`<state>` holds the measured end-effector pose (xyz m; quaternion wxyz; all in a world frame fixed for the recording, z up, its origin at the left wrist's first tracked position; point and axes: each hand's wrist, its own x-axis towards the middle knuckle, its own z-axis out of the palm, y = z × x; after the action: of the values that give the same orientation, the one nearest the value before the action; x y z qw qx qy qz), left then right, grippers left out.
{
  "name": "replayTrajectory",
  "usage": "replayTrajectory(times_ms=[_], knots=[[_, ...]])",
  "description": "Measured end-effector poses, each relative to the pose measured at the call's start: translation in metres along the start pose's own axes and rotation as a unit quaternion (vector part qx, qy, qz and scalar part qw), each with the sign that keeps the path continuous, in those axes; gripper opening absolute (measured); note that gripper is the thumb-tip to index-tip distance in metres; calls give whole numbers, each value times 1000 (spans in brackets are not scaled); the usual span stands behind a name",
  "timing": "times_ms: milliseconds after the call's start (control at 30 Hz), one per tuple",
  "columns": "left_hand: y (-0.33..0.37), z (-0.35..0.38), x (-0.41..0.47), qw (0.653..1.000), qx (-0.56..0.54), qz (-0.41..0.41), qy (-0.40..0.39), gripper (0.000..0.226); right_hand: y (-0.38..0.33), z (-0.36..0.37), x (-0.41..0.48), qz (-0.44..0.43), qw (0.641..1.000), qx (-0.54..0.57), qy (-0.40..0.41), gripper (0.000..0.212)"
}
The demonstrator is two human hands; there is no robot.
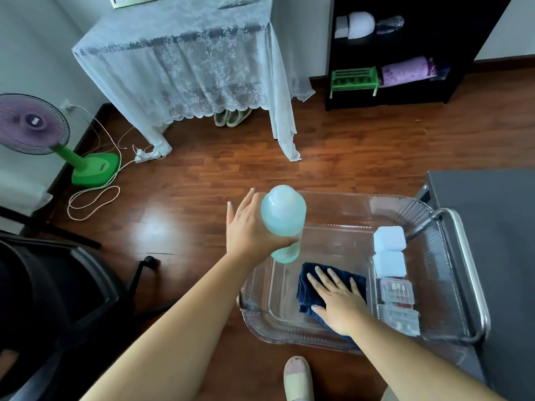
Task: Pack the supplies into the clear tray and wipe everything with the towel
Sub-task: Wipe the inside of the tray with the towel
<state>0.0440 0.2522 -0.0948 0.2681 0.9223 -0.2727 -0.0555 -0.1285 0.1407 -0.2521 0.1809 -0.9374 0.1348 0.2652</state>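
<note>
A clear tray (445, 256) rests on a metal-railed cart at the lower right. My left hand (246, 230) grips a pale blue-green bottle (283, 218) and holds it lifted above the tray's near-left part. My right hand (338, 302) lies flat, fingers spread, on a folded dark blue towel (307, 290) on the tray floor. Along the tray's right side sit two white-blue pad stacks (389, 247) and two small clear boxes (398, 302) of nail supplies.
The cart's chrome rail (474, 285) curves around the tray's right side, next to a dark grey surface (492, 227). A black chair (58, 290) stands at the left, a green fan (37, 128) beyond it. My slippered foot (298, 377) is below the tray.
</note>
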Motion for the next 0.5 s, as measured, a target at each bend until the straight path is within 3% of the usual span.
replayTrajectory(times_ms=[67,233,500], knots=[[-3,-3,-4,999,-14,-30,-20,100,-3,3,-3,4,999,-20,26,64],[-10,-4,-10,990,-119,-68,-39,82,-5,6,11,30,995,-42,85,66],[-13,2,-11,993,-102,-45,-23,88,20,-42,82,59,994,-8,97,66]])
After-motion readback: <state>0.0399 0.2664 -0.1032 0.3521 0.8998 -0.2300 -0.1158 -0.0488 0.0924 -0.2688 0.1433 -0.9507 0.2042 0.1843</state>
